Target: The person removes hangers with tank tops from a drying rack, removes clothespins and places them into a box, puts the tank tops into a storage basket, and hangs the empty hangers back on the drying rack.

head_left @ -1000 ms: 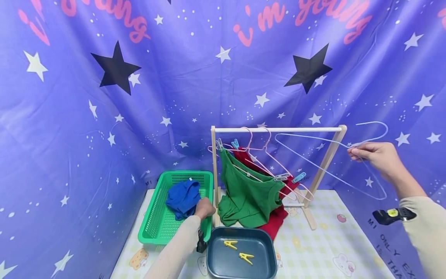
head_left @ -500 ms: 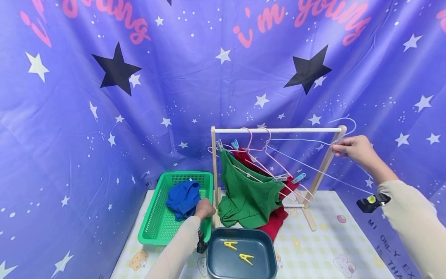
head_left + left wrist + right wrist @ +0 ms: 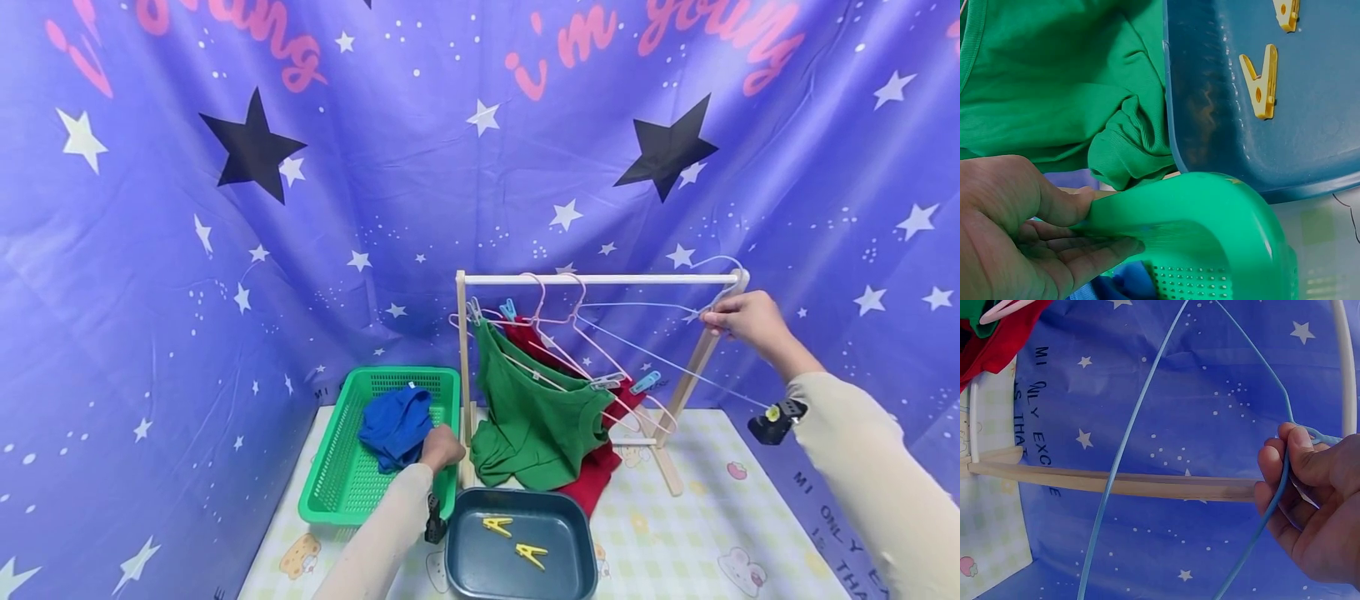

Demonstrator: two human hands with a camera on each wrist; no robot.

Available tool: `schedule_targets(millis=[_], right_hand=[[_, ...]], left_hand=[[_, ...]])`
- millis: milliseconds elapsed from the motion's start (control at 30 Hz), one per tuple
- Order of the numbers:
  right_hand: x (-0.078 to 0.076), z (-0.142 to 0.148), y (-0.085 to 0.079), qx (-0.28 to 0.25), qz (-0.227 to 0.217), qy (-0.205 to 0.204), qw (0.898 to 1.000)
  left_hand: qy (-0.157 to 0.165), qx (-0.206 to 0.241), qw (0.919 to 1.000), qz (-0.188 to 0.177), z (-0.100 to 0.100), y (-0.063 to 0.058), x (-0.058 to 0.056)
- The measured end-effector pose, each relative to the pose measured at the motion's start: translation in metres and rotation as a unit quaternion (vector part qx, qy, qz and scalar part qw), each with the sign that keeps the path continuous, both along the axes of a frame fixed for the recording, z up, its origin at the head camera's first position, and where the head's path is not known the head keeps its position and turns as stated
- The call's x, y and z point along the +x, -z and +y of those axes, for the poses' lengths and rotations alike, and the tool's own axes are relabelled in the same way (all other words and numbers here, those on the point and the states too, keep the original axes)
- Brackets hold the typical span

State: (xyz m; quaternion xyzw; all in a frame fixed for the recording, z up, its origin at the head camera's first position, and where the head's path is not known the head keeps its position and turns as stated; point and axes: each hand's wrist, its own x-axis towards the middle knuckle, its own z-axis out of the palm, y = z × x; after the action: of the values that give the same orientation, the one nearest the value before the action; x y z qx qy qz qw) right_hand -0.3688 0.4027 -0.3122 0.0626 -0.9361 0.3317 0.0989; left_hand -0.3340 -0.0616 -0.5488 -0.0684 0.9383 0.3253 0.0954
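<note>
My right hand pinches a light-blue wire hanger between thumb and fingers at the base of its hook, by the right end of a small drying rack. The hook reaches over the rack's bar; contact cannot be made out. My left hand grips the rim of a green basket, thumb outside and fingers inside. A crumpled blue garment lies in that basket, close to the left fingers.
Pink hangers on the bar carry a green garment and a red garment, held by clothespins. A dark tray in front contains two yellow clothespins. A starry curtain surrounds the table.
The right hand has moved left with the light-blue hanger, bringing its hook from right of the rack to over the bar's right end. The left hand stays at the basket rim.
</note>
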Motion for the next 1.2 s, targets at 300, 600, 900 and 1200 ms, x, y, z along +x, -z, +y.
schedule_targets(millis=[300,600,900,1200], right_hand=[[-0.003,0.000,0.007,-0.009,-0.035,0.012,0.999],[-0.003,0.002,0.022,-0.002,-0.032,0.012,0.999],[-0.001,-0.006,0.024,-0.048,-0.049,0.015,0.998],[-0.008,-0.008,0.029,-0.048,-0.056,0.017,0.997]], left_hand=[[-0.006,-0.002,1.0000,-0.005,-0.001,0.000,-0.001],[-0.008,0.005,1.0000,0.001,-0.001,0.002,-0.001],[-0.011,0.003,0.9999,0.000,0.000,0.001,0.001],[-0.006,0.004,1.0000,0.001,0.000,0.001,0.001]])
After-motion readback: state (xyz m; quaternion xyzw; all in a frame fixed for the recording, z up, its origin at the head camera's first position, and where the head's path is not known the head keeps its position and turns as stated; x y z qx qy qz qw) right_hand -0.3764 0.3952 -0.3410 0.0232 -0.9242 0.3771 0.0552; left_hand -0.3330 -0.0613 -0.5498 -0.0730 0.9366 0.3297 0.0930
